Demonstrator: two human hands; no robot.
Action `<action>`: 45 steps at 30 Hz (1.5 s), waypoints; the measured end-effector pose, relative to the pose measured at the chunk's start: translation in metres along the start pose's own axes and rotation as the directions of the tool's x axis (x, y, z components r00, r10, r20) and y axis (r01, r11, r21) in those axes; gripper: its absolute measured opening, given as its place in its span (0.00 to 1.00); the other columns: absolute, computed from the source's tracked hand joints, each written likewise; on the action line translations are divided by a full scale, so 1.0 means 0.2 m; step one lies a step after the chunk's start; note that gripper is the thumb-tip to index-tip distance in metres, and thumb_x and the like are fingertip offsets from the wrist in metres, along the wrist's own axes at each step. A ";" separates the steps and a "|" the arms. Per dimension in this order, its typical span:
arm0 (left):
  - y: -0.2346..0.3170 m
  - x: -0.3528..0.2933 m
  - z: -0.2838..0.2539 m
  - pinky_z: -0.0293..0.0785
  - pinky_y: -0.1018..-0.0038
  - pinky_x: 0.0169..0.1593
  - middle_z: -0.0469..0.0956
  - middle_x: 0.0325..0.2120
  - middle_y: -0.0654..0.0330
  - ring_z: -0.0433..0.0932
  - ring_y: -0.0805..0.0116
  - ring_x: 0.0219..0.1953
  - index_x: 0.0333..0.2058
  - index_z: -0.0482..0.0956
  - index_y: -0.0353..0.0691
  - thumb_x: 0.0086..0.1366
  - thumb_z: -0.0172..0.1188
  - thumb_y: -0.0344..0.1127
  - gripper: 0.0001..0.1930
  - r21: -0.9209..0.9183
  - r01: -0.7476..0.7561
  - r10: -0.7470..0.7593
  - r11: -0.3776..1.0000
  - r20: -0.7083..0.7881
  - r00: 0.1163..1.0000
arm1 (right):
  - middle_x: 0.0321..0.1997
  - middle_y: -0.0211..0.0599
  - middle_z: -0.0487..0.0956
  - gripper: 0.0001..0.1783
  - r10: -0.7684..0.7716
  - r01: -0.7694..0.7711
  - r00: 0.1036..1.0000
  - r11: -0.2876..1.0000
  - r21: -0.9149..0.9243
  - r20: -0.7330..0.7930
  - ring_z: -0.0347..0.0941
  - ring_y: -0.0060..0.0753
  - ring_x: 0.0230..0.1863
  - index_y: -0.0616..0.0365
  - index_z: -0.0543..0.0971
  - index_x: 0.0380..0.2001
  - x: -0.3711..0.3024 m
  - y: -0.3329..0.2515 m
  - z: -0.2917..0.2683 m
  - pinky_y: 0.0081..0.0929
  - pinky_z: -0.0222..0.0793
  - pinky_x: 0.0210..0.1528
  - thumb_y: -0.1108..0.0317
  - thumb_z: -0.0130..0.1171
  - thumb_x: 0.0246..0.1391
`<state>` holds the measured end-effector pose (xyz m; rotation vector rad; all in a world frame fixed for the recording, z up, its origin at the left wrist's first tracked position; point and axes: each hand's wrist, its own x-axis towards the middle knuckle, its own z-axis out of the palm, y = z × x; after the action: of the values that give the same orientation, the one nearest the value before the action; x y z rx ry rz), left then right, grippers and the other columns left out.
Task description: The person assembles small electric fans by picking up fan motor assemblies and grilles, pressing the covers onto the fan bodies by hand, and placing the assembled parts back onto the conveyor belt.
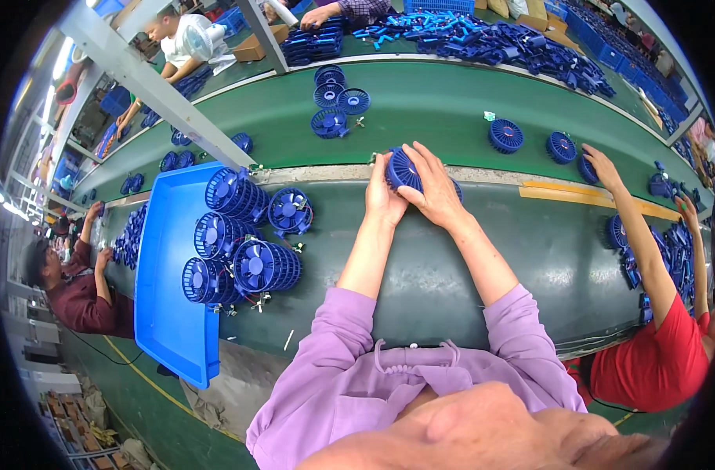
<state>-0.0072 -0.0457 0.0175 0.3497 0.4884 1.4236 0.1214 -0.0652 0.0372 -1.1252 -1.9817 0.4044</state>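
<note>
Both my hands hold a round, dark blue fan head [402,172] with a ribbed grille, at the far edge of my work table. My left hand [383,196] cups its left side. Across its right side and top lies my right hand [432,192], fingers bent over it. A sliver of another blue part [457,190] shows just behind my right hand, mostly hidden. To the left, several stacks of blue fan heads [267,266] stand on the table, blades visible in their open faces and small wired parts beside them. A single fan head [290,211] sits right of the stacks.
A blue tray [173,313] stands left of the stacks. Beyond the table edge runs a green conveyor belt [420,102] carrying fan heads [506,135]. A co-worker in red [647,364] reaches over the belt at right; another co-worker [87,301] is at left. Blue parts [498,47] are heaped across the belt.
</note>
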 end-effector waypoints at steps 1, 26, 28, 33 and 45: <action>-0.02 -0.01 0.03 0.71 0.66 0.53 0.75 0.43 0.60 0.74 0.66 0.47 0.46 0.71 0.41 0.73 0.42 0.46 0.16 0.039 -0.040 0.041 0.998 -0.033 0.999 | 0.67 0.56 0.56 0.44 0.010 -0.010 1.000 1.000 -0.004 -0.006 0.54 0.59 0.66 0.54 0.59 0.64 0.00 0.03 0.02 0.47 0.52 0.66 0.40 0.54 0.51; -0.08 -0.12 0.13 0.59 0.65 0.61 0.68 0.50 0.48 0.66 0.56 0.57 0.48 0.65 0.35 0.64 0.54 0.32 0.15 0.663 -0.739 0.572 -0.120 0.655 0.494 | 0.63 0.38 0.63 0.41 0.243 -0.302 0.947 0.456 0.837 0.209 0.59 0.30 0.64 0.56 0.58 0.64 -0.01 0.04 0.08 0.30 0.53 0.66 0.34 0.28 0.62; -0.05 -0.11 0.13 0.60 0.67 0.61 0.69 0.50 0.49 0.67 0.58 0.56 0.49 0.63 0.35 0.64 0.55 0.32 0.17 0.672 -0.737 0.568 0.067 0.582 0.582 | 0.64 0.39 0.63 0.38 0.250 -0.343 0.936 0.482 0.806 0.249 0.58 0.30 0.65 0.56 0.57 0.65 0.01 0.00 0.07 0.29 0.53 0.66 0.37 0.27 0.64; -0.05 -0.09 0.14 0.63 0.69 0.58 0.69 0.49 0.53 0.69 0.65 0.53 0.50 0.62 0.34 0.69 0.46 0.26 0.12 0.599 -0.608 0.566 0.522 0.290 0.772 | 0.65 0.49 0.60 0.36 0.131 -0.077 0.989 0.836 0.543 -0.061 0.56 0.41 0.66 0.61 0.52 0.65 -0.03 0.00 0.14 0.33 0.50 0.67 0.48 0.44 0.64; -0.14 0.13 0.13 0.64 0.69 0.56 0.69 0.49 0.53 0.69 0.64 0.52 0.53 0.63 0.35 0.66 0.53 0.32 0.18 0.722 -0.659 0.492 0.209 0.505 0.709 | 0.53 0.47 0.71 0.35 0.494 -0.353 0.868 0.692 0.630 -0.057 0.69 0.32 0.51 0.64 0.61 0.61 0.07 0.24 0.00 0.29 0.66 0.53 0.50 0.53 0.60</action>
<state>0.0323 -0.0210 0.0234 1.6874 1.0299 1.7370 0.1454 -0.0260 0.0148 -1.1290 -1.2195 1.0331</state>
